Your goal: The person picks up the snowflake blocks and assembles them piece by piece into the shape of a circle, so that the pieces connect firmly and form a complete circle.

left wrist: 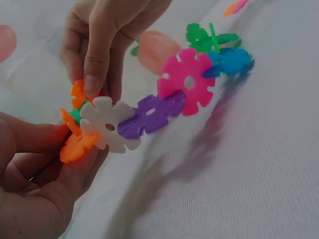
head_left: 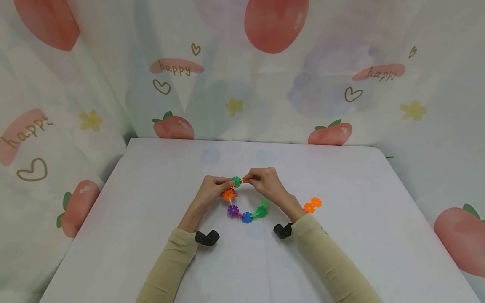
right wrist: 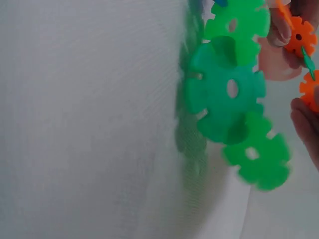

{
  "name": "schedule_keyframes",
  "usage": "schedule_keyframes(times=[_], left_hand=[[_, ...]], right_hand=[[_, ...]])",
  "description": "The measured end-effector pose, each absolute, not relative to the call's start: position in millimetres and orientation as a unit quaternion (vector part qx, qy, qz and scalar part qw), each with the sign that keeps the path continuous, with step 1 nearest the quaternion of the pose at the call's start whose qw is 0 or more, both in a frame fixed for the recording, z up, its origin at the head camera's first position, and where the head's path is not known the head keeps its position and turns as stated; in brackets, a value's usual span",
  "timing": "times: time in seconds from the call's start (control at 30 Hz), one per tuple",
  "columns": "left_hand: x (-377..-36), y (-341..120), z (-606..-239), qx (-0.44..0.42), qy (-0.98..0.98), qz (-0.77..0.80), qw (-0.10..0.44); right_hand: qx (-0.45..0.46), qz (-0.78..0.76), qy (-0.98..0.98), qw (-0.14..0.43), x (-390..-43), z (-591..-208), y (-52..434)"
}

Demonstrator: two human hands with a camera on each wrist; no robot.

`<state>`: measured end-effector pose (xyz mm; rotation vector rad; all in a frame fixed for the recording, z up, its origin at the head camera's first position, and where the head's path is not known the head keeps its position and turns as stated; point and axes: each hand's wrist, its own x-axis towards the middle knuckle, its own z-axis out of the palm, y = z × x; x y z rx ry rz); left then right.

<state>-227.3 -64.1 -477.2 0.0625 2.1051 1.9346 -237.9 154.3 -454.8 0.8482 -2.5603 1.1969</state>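
A curved chain of notched, flower-shaped plastic discs, linked edge to edge, hangs between and below the hands, with a purple disc (head_left: 233,210), a blue disc (head_left: 247,217) and a green disc (head_left: 261,211) along its near side. The left hand (head_left: 208,190) grips the chain's far left end beside an orange disc (head_left: 228,194) and a small green disc (head_left: 236,181). From the other side, the right hand (head_left: 268,183) pinches an orange disc (left wrist: 78,93) against that green one. White (left wrist: 109,124) and pink discs (left wrist: 187,82) show in the left wrist view. A loose light green end (right wrist: 259,152) dangles in the right wrist view.
Two joined orange discs (head_left: 313,205), with a bit of pink beside them, lie on the white tabletop (head_left: 360,235) right of the right forearm. Black wrist cameras (head_left: 207,238) sit on both wrists. A printed fabric backdrop (head_left: 235,84) stands behind and left of the table.
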Motion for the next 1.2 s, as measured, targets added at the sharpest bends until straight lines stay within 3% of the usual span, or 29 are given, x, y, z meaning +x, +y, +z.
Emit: schedule_keyframes(times=[0.27, 0.53, 0.93, 1.2], left_hand=[[-226.6, -63.4, -473.4, 0.057, 0.699, 0.695, 0.157], [-225.4, -66.7, -473.1, 0.023, 0.686, 0.705, 0.179], [-222.8, -69.9, -476.7, 0.041, 0.686, 0.695, 0.211], [-222.3, -69.0, -477.1, 0.043, 0.687, 0.692, 0.215]], right_hand=[[0.257, 0.395, -0.881, 0.051, -236.0, -449.8, 165.8], [0.212, 0.356, -0.909, 0.036, -221.3, -451.2, 208.6], [0.181, 0.316, -0.931, -0.005, -188.5, -454.3, 273.2], [0.170, 0.282, -0.940, -0.082, -173.0, -448.7, 303.1]])
